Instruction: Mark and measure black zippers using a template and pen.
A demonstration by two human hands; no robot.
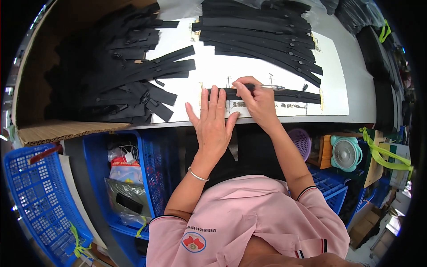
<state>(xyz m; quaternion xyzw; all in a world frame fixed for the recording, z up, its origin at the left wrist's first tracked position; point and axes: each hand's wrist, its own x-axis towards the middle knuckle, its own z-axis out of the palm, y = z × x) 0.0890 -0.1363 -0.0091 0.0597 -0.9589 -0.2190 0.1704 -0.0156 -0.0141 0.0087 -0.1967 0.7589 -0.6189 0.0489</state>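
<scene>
A black zipper (291,95) lies straight across a white board (331,71) near the table's front edge. My left hand (212,116) rests flat over its left end, fingers spread. My right hand (259,104) is closed round a pen (275,87), whose clear barrel points to the right; its tip is hidden by my fingers, close to the zipper's upper edge. Dark marks and a strip of worn tape show on the board around the zipper. Farther back, several black zippers (262,38) lie side by side in a fanned row.
A heap of black zippers (129,66) spills from an open cardboard box (66,132) at the left. Blue plastic crates (149,178) stand below the table. To the right are a teal fan (347,153) and a purple basket (300,143). Plastic bags (360,15) sit at the back right.
</scene>
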